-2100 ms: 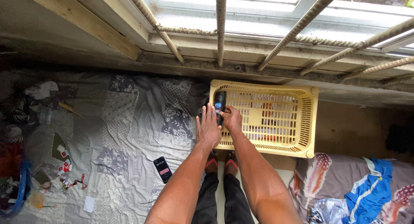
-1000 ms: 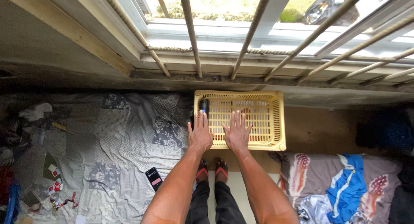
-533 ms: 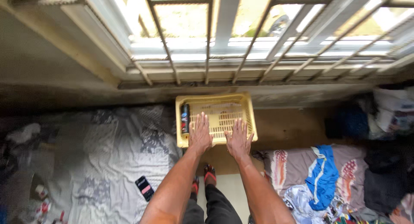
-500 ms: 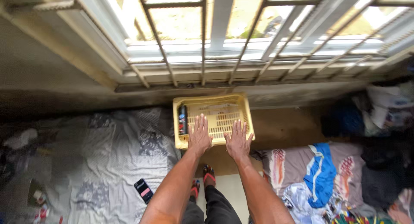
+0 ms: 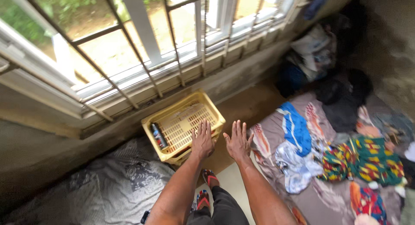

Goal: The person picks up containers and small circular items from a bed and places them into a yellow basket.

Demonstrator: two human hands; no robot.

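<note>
A yellow plastic basket (image 5: 174, 108) stands on the floor under a barred window. A dark bottle (image 5: 158, 136) lies along its left inner wall. My left hand (image 5: 202, 139) hovers flat over the basket's near right corner, fingers spread, holding nothing. To its right, my right hand (image 5: 238, 141) is stretched out flat over the bare floor, also empty, clear of the basket.
A grey patterned sheet (image 5: 103, 188) covers the floor at left, with a phone (image 5: 145, 216) at its edge. Colourful clothes (image 5: 341, 155) lie on a mat at right. Bags and dark bundles (image 5: 313, 56) fill the far right corner. My feet in sandals (image 5: 206, 188) are below.
The view has swung right and tilted, so the basket now sits left of centre. My right hand has come off the basket to its right. The bottle stays inside the basket.
</note>
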